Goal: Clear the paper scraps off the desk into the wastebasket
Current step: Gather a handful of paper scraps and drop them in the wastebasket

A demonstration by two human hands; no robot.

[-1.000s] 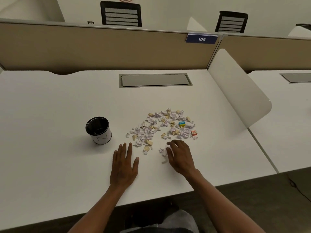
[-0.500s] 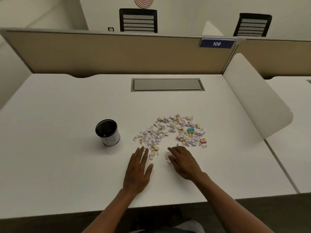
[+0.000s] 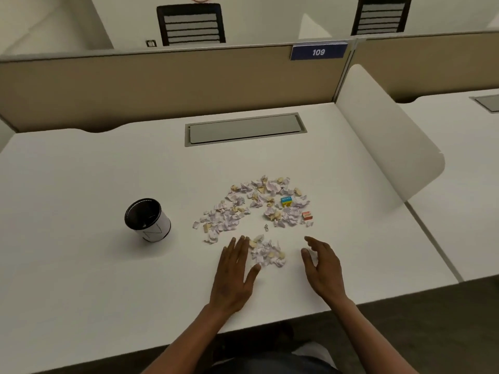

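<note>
Several crumpled white and tan paper scraps [image 3: 253, 203] lie scattered in the middle of the white desk [image 3: 81, 265]. A small separate heap of scraps [image 3: 267, 253] sits between my hands near the front edge. My left hand [image 3: 235, 273] lies flat, fingers together, its thumb touching the heap's left side. My right hand [image 3: 321, 265] is on its edge, fingers spread, a little to the right of the heap and holding nothing. The small black-rimmed white wastebasket [image 3: 148, 220] stands upright to the left of the scraps.
A small blue-and-yellow box [image 3: 286, 201] and a small red-and-white box [image 3: 307, 215] sit among the scraps on the right. A grey cable hatch [image 3: 245, 128] is set in the desk behind. A white side divider [image 3: 386, 130] stands right; a beige partition [image 3: 162, 85] closes the back.
My right hand has dragged a cluster of scraps toward me and then lifted off to the right. My left hand moved in against the cluster. The view shifted slightly.
</note>
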